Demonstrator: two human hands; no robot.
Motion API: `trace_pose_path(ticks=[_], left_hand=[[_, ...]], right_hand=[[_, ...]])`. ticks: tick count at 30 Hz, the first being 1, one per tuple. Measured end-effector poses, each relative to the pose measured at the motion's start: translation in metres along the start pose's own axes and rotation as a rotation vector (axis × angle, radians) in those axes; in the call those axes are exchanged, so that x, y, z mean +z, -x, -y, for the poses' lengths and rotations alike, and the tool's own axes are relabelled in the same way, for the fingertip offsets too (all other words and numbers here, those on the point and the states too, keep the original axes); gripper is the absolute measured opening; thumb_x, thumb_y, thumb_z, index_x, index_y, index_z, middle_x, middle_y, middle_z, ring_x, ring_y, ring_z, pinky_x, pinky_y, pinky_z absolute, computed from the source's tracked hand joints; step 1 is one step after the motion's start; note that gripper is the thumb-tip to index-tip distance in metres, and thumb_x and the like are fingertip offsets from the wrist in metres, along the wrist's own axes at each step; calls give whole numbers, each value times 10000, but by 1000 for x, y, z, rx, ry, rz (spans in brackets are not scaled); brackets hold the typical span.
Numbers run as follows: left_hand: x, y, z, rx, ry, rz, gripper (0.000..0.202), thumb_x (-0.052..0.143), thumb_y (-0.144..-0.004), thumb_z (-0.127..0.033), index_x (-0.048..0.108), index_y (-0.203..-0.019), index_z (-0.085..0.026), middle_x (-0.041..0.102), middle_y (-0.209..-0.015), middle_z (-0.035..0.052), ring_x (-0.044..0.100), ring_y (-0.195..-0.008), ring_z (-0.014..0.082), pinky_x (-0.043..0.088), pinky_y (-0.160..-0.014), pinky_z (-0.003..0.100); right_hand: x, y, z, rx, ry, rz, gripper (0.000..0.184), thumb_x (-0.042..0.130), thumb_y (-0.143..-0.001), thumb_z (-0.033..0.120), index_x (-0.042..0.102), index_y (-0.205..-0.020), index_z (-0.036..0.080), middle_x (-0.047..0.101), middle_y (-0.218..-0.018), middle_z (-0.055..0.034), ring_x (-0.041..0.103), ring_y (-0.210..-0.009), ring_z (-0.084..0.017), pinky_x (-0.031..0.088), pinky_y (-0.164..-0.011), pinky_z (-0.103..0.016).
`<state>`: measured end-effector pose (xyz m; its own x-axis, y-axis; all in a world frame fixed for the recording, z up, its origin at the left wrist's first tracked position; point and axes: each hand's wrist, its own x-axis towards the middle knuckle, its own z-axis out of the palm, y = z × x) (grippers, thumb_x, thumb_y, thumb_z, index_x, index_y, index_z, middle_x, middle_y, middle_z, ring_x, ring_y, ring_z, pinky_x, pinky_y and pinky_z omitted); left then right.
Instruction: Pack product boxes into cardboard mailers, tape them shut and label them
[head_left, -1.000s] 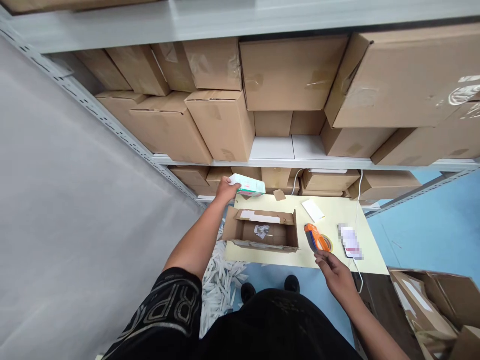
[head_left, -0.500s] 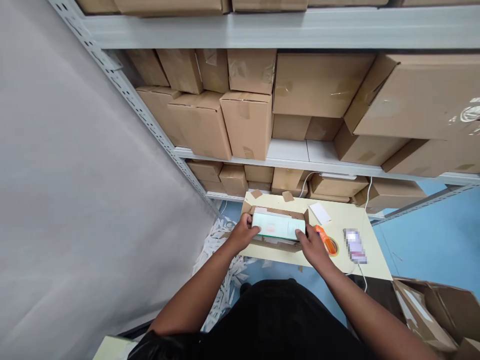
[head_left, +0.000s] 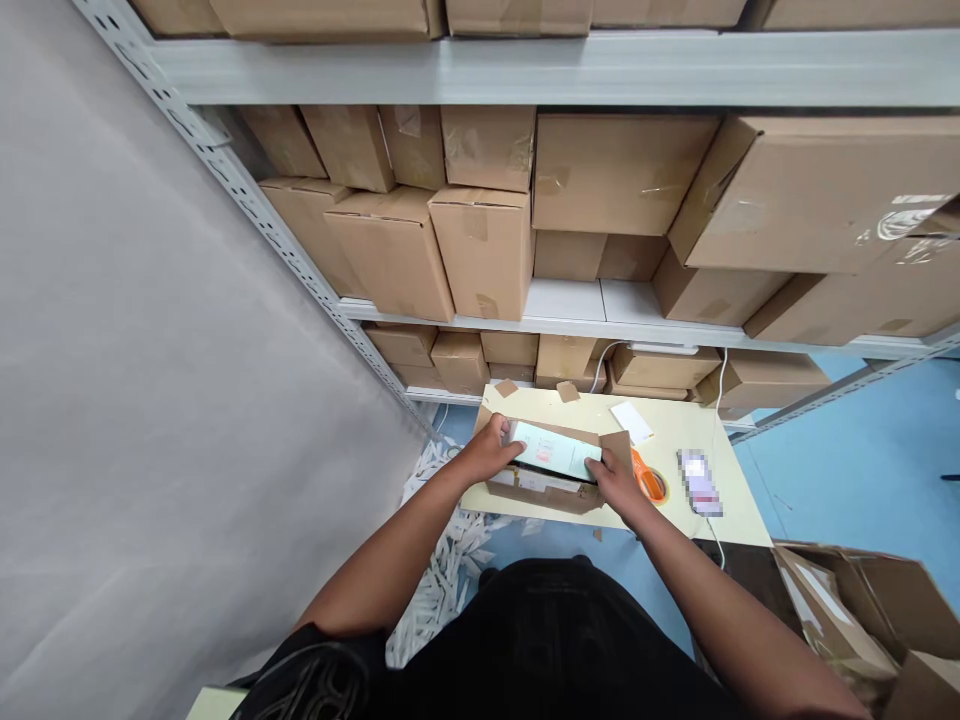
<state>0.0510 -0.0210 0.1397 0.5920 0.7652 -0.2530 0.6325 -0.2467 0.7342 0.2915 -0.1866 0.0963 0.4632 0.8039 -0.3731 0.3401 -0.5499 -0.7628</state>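
Note:
A pale mint-green box [head_left: 555, 452] with small print sits partly within an open cardboard box [head_left: 551, 492] on the cream table. My left hand [head_left: 496, 448] grips the green box at its left end, thumb on top. At its right end my right hand [head_left: 611, 475] holds it, thumb on the top face and fingers beside the carton's raised flap. The lower sides of the green box are hidden in the carton. Just right of my right hand lies an orange tape dispenser [head_left: 646, 478] with a tape roll.
The cream table [head_left: 739, 500] also bears a white card [head_left: 632, 422], a phone-like blurred item [head_left: 700, 483] and cardboard scraps. Shelves of cardboard boxes [head_left: 480, 250] rise behind. White paper strips [head_left: 442, 560] cover the floor at left; an open carton [head_left: 847, 610] stands at lower right.
The green box has gone lower into the carton, both hands still on it. The carton has turned slightly, and its front side now shows more. The whole view has shifted a little.

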Motion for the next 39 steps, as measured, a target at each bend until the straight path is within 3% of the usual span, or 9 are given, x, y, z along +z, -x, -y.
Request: trace_pose_path(ticks=[11, 18, 23, 27, 30, 33, 36, 39], left_hand=[[27, -17, 29, -152, -81, 87, 303, 702, -782, -360, 495, -971, -242, 721, -991, 45, 687, -914, 249, 488, -754, 311], [28, -12, 24, -162, -247, 90, 169, 604, -871, -397, 579, -860, -230, 741, -1022, 110, 684, -997, 307, 492, -808, 359], [32, 5, 26, -78, -188, -77, 164, 601, -885, -348, 638, -1002, -238, 728, -1085, 87, 676, -1055, 270, 510, -901, 354], [41, 32, 44, 49, -201, -243, 208, 638, -847, -261, 684, -1050, -246, 709, -1206, 89, 593, -1270, 284, 401, -1159, 425], [47, 54, 62, 85, -195, -218, 356, 671, -855, -314, 690, -1205, -248, 603, -1465, 95, 414, -1483, 314, 255, -1274, 488], [50, 70, 81, 138, -147, -86, 657, 708, -848, -402, 559, -1462, -221, 379, -1662, 123, 273, -1568, 336, 244, -1285, 506], [55, 79, 96, 203, -152, 50, 949, 797, -768, -456, 399, -1590, -197, 216, -1724, 155, 159, -1602, 360, 212, -1295, 517], [67, 79, 109, 209, -163, 44, 1098, 854, -708, -405, 304, -1629, -171, 104, -1741, 181, 62, -1614, 358, 169, -1305, 512]], right_hand=[[8, -29, -16, -2, 181, 48, 315, 520, -925, 388, 639, -1150, 204, 749, -1074, -101, 693, -985, -270, 487, -821, -322], [9, -36, -16, -26, 219, 72, 372, 562, -879, 330, 672, -1213, 208, 762, -1092, -88, 700, -1013, -272, 492, -854, -325], [4, -18, -30, -105, 132, 16, 403, 563, -881, 370, 681, -1244, 239, 769, -1121, -53, 709, -1051, -258, 517, -914, -343], [-7, 4, -53, -154, 73, -167, 415, 524, -903, 494, 736, -1148, 235, 773, -1139, -69, 702, -1089, -282, 526, -972, -389], [-13, 9, -69, -112, 108, -243, 426, 500, -900, 512, 761, -1061, 217, 768, -1164, -101, 688, -1136, -307, 508, -1015, -423], [-10, 2, -78, 19, 197, -177, 427, 584, -838, 532, 760, -1026, 192, 765, -1137, -142, 705, -1090, -330, 527, -959, -442], [2, -9, -81, 137, 255, -63, 428, 645, -798, 566, 740, -1007, 204, 773, -1054, -134, 725, -1022, -332, 540, -888, -447], [19, -19, -79, 196, 306, -4, 346, 653, -812, 496, 710, -967, 192, 770, -989, -154, 730, -984, -333, 538, -842, -434]])
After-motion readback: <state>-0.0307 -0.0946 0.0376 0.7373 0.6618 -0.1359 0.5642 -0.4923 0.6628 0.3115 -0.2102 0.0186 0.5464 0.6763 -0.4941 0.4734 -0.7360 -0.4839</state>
